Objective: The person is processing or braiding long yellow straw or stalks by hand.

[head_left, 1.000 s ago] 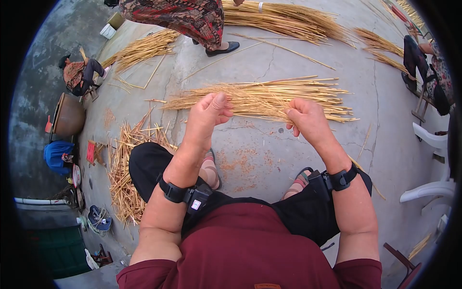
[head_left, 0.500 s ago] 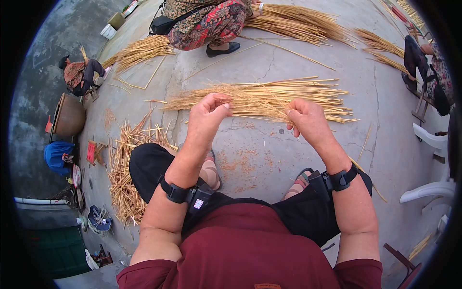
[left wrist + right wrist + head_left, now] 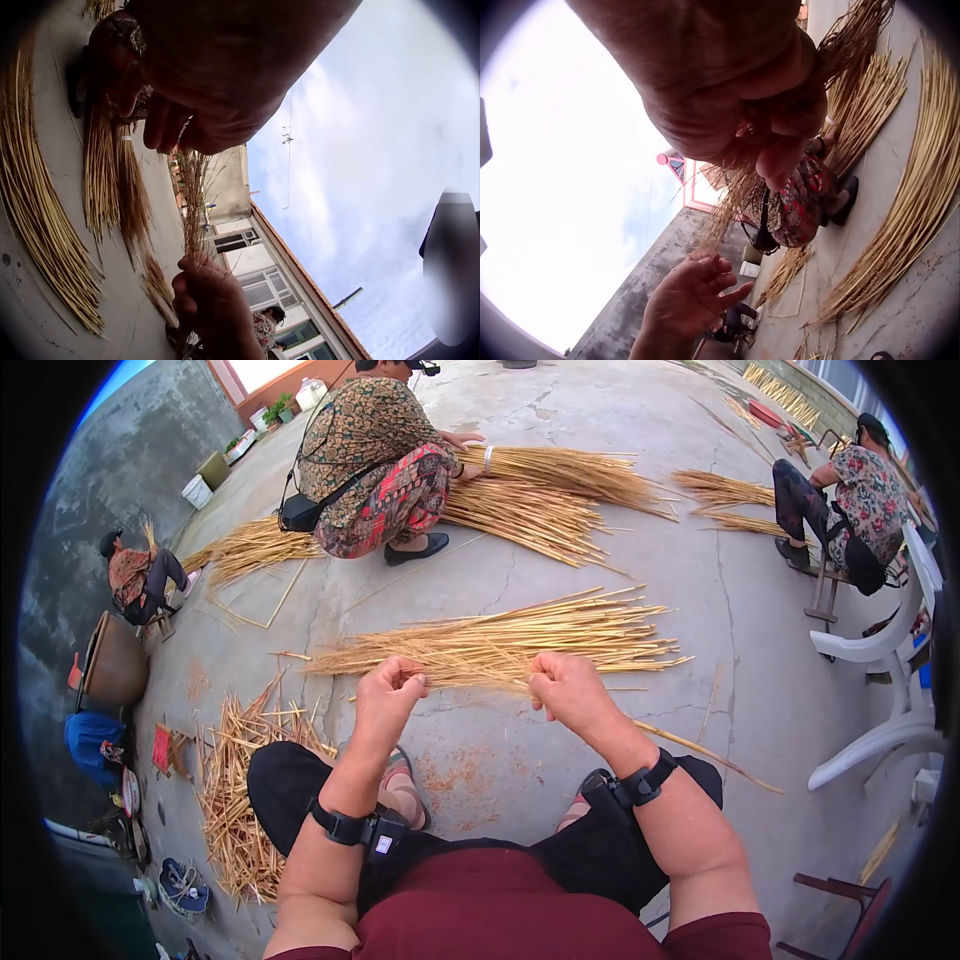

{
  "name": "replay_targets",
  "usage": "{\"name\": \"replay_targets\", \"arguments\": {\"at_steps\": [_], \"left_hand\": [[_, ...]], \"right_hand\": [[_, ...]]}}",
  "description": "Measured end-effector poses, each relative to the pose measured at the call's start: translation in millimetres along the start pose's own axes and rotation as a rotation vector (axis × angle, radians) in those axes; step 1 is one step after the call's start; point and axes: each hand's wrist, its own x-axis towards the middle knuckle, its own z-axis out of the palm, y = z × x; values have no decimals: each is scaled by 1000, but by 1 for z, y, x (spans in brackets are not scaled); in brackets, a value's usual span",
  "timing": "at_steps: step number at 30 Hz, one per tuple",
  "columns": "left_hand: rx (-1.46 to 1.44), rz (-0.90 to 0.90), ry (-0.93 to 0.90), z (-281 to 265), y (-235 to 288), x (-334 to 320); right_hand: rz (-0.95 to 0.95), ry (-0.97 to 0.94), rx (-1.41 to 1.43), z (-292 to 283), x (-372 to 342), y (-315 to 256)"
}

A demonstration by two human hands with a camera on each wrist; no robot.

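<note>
My right hand (image 3: 578,698) grips a thin bunch of dry straw stalks (image 3: 851,56), its feathery tips (image 3: 193,199) pointing toward my left hand. Curled fingers of my left hand (image 3: 385,702) pinch at the wispy ends, level with the right hand and a short way from it. Both hands are raised in front of my knees. Just beyond them on the concrete lies a loose pile of straw (image 3: 560,635), partly behind the hands in the head view.
Broken straw bits (image 3: 235,800) are heaped beside my left leg. Ahead, a crouching person (image 3: 375,460) touches a tied straw bundle (image 3: 570,468). Other people sit at far left and right (image 3: 868,500). White plastic chairs (image 3: 880,645) stand at right; a brown pot (image 3: 118,660) is at left.
The head view has tilted up, so the scene sits lower. My left fingers have curled in from a looser pose. The person ahead has gone from standing bent to crouching at the bundle.
</note>
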Motion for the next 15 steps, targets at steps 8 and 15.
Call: {"name": "replay_targets", "arguments": {"at_steps": [8, 15], "left_hand": [[398, 239, 205, -1, -20, 9], [111, 90, 286, -50, -12, 24]], "right_hand": [[-183, 80, -144, 9, 2, 10], [-11, 85, 10, -7, -1, 5]]}}
